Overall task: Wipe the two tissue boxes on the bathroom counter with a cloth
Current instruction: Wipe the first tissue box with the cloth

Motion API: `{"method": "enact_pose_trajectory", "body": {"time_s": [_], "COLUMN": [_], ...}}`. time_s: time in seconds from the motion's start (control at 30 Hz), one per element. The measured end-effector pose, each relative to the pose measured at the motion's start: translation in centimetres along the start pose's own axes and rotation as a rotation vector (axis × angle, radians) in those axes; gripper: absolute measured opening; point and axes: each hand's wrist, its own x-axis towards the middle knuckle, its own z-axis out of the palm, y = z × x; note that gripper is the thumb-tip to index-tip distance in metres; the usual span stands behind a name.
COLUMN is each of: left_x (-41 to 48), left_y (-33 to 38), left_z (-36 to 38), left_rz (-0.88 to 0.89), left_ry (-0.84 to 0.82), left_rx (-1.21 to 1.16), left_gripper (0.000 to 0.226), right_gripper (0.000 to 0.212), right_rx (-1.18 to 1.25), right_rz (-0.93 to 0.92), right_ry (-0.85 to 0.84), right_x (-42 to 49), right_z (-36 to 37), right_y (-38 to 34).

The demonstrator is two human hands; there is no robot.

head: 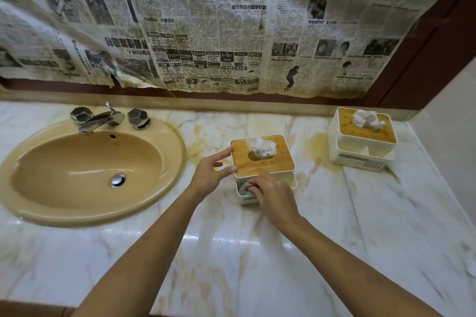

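Note:
Two white tissue boxes with wooden lids stand on the marble counter. The near tissue box is at the centre, with a tissue sticking out of its slot. My left hand steadies its left edge, thumb and fingers touching the lid rim. My right hand presses a grey cloth against the box's front face; most of the cloth is hidden under my fingers. The far tissue box stands at the back right, apart from both hands.
A tan oval sink with a chrome faucet and two knobs fills the left side. Yellowed newspaper covers the wall behind. A wall closes off the right. The counter has yellow stains between the boxes.

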Motion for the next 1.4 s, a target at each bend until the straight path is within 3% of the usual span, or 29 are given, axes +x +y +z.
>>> {"method": "enact_pose_trajectory", "body": {"time_s": [0.13,0.23,0.43,0.6,0.67,0.8,0.87,1.1,1.27,1.4], "left_x": [0.0,0.0,0.0,0.1,0.1,0.1,0.0,-0.1,-0.2,-0.2], "left_y": [0.1,0.2,0.2,0.3,0.3,0.4,0.5,0.4,0.6,0.8], "left_z": [-0.1,-0.1,-0.2,-0.2,-0.2,-0.2,-0.1,0.0,0.1,0.4], "left_rz": [0.000,-0.001,-0.008,-0.007,-0.006,-0.004,-0.006,-0.002,-0.010,-0.022], "left_ry": [-0.004,-0.010,-0.013,-0.009,-0.010,-0.008,-0.008,-0.005,-0.007,-0.003], "left_rx": [0.017,0.023,0.012,0.031,0.036,0.036,0.045,0.056,0.053,0.029], "left_gripper": [0.061,0.061,0.062,0.061,0.061,0.062,0.063,0.061,0.060,0.063], "right_gripper": [0.010,0.009,0.011,0.014,0.013,0.009,0.009,0.010,0.007,0.008], "right_rx": [0.153,0.058,0.141,0.282,0.271,0.112,0.079,0.171,0.422,0.466], "right_rz": [0.023,-0.049,0.015,0.058,0.048,0.022,0.049,0.071,0.146,0.222], "right_ry": [0.167,0.286,-0.036,0.161,0.167,-0.138,-0.191,0.013,0.033,0.049], "right_x": [1.1,1.5,0.0,1.1,1.1,0.4,0.4,0.1,0.7,1.1], "right_z": [-1.5,-2.5,-0.5,-2.2,-2.3,-1.2,-0.8,-3.4,-7.2,-9.1], "right_y": [-1.0,-1.2,0.4,-0.7,-0.7,-0.2,-0.1,0.0,0.1,0.7]}}
